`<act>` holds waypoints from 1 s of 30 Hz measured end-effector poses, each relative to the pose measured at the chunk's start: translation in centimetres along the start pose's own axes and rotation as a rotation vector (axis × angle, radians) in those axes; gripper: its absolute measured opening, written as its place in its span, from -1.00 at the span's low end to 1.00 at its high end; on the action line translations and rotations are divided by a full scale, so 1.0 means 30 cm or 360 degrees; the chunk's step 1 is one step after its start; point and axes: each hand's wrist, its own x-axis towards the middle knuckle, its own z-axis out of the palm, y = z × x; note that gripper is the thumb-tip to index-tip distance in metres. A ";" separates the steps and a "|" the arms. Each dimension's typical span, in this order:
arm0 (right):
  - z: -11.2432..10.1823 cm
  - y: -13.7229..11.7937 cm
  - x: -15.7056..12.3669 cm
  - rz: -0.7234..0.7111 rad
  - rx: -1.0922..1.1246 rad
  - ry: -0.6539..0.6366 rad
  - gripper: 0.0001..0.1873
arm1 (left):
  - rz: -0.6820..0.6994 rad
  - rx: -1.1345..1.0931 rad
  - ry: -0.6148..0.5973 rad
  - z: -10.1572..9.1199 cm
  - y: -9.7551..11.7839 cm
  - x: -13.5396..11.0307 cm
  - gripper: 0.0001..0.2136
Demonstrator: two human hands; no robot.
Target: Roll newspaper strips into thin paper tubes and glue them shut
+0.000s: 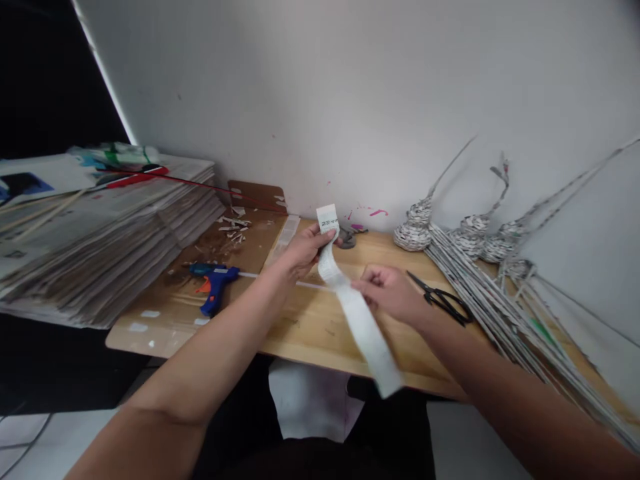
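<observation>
A long strip of printed newspaper (361, 319) runs slantwise between my hands over the wooden table. My left hand (311, 250) pinches it near its upper end, thumb on top, with a short piece sticking out beyond the fingers. Lower down, my right hand (383, 290) grips the strip's edge between thumb and fingers. The loose lower end hangs past the table's front edge and is slightly blurred. Close to my right hand lie black-handled scissors (445, 300). Behind my left hand, a grey object (347, 238) is partly hidden.
On the left, a blue glue gun (217, 287) rests on cardboard (150, 325) near paper scraps (235, 225). A tall newspaper stack (165, 247) stands beyond it. At right are woven paper forms (414, 230) and a bundle of rolled paper sticks (493, 313). A wall closes off the back.
</observation>
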 end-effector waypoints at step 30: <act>0.018 0.011 0.320 -0.0422 -0.0844 0.0095 -0.56 | -0.0213 -0.0589 -0.0277 -0.117 -0.065 0.141 -0.72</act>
